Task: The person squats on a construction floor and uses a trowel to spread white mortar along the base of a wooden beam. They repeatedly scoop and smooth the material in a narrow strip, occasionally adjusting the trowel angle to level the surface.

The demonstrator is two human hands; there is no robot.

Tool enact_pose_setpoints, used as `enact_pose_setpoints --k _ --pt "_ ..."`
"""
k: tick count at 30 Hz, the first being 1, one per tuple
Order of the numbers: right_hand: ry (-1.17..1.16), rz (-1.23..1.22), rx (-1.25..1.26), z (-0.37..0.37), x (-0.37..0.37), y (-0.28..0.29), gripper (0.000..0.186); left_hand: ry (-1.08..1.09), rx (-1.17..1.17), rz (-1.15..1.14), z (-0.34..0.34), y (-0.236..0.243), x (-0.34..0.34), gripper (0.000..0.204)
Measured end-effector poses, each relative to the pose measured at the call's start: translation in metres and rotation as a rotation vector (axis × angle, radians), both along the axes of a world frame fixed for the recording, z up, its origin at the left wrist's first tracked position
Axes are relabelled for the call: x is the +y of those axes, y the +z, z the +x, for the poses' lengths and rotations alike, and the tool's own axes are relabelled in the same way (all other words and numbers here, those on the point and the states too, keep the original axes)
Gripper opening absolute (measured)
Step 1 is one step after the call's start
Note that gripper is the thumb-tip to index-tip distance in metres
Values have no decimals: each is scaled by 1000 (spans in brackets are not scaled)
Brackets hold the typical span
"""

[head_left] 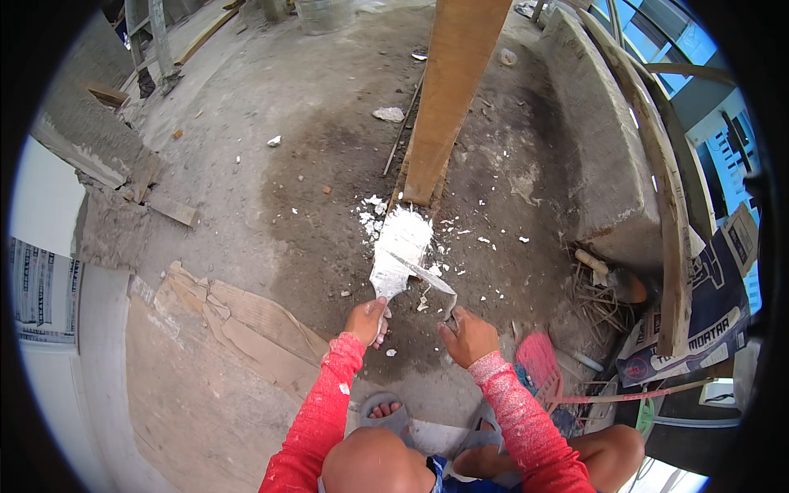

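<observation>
My left hand (pixel 366 324) is closed round the narrow end of a flat, paddle-shaped tool (pixel 400 251), broad at the far end and coated all over in white paste. A trowel (pixel 434 279) with a bent neck and a white-smeared blade is in my right hand (pixel 472 337), its fingers wrapped round the mostly hidden handle. The trowel's blade reaches left across the edge of the white tool; whether they touch, I cannot tell. White crumbs (pixel 371 218) lie scattered on the ground around them.
A long brown wooden plank (pixel 452 99) rises just beyond the white tool. On the right stand a concrete trough (pixel 604 140), a curved timber (pixel 657 164) and a mortar bag (pixel 699 329). Flattened cardboard (pixel 255 324) lies at left. A red plastic piece (pixel 538 361) is near my right forearm.
</observation>
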State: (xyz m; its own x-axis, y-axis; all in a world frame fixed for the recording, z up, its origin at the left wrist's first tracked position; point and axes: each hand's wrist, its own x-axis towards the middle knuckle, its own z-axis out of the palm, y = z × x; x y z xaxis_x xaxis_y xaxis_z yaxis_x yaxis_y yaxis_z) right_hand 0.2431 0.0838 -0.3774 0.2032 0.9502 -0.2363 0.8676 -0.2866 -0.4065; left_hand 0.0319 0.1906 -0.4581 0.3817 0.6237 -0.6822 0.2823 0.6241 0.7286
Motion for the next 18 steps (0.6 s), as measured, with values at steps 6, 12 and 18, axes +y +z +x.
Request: enact_pose_setpoints --k 6,12,18 --pt "43 -152 -59 -7 14 -4 34 3 8 35 2 0 4 48" --pt "92 -302 -79 -9 27 -11 32 -83 136 37 3 2 15 53" --pt "-14 -342 -145 -6 74 -5 37 -113 203 27 5 11 24 55"
